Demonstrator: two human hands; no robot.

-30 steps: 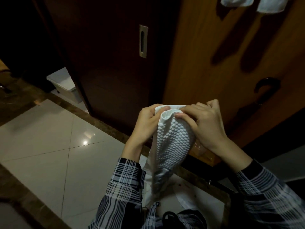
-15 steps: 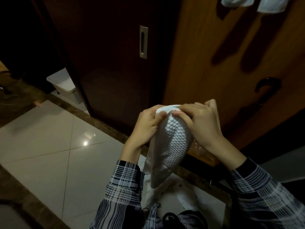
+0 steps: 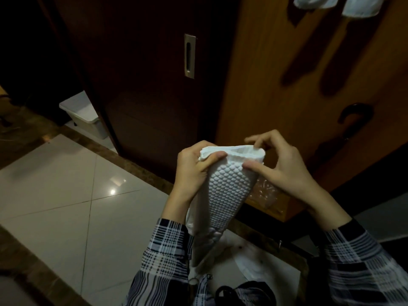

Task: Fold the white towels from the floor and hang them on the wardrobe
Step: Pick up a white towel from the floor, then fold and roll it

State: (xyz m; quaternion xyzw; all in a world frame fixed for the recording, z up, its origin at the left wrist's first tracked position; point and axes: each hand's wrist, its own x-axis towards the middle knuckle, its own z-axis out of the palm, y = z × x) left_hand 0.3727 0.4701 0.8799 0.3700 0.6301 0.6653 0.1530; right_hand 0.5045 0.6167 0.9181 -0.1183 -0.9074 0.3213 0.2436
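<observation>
Head view: left hand [image 3: 194, 166] pinches the white towel [image 3: 227, 184] at its top hem, right hand [image 3: 284, 166] fingers pinch the opposite corner; towel hangs below the fingers. Best: align hems, keep tension before folding.

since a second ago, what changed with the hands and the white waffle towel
The right hand slid rightward along the white waffle-textured towel, its top edge now spread wider, pinched at the right corner. The left hand still grips the left corner; white towels remain on the wooden wardrobe.

One head-worn view looks steeply down, close over both hands, toward the wardrobe [image 3: 287, 96] front.
</observation>
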